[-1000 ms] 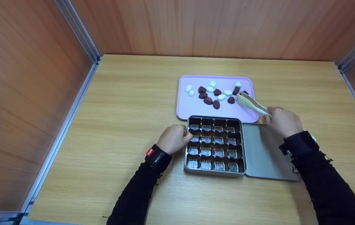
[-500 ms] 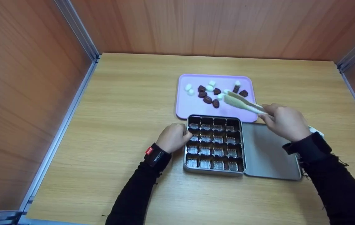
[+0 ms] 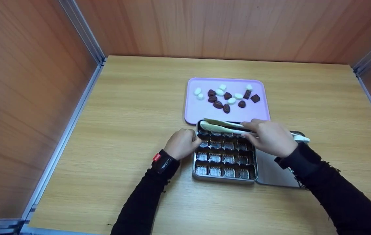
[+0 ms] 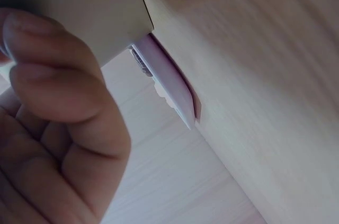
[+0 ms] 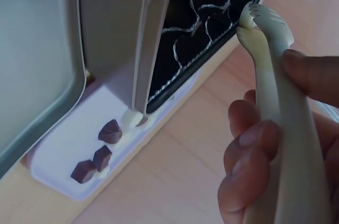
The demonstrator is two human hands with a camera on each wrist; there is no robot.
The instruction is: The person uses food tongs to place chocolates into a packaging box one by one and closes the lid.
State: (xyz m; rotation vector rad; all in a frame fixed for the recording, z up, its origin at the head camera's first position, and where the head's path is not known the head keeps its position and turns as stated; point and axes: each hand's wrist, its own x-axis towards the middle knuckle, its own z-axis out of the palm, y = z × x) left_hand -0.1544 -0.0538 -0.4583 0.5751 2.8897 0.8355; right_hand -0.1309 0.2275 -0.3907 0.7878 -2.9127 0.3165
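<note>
My right hand (image 3: 271, 138) holds pale cream serving tongs (image 5: 296, 144), thumb on one arm and fingers curled round the other. The tong tips lie over the back row of a metal tin (image 3: 225, 179); in the right wrist view they sit close together, with no chocolate showing between them. The tin has a dark plastic insert with small square compartments. At its left rim, my left hand (image 3: 180, 144) grips the side with fingers curled and thumb over the edge. In the left wrist view those curled fingers (image 4: 63, 97) are beside the tin's wall.
A lilac tray (image 3: 201, 115) right behind the tin carries several dark chocolates (image 3: 218, 104) and pale mint-green ones (image 3: 238, 96). A flat grey metal lid (image 3: 276, 173) lies against the tin's right side, partly under my right forearm. Wooden panels (image 3: 221, 29) enclose the table.
My right hand has carried the tongs from the tray's right side leftward, then nearer, to over the tin's back row. My left hand has stayed at the tin.
</note>
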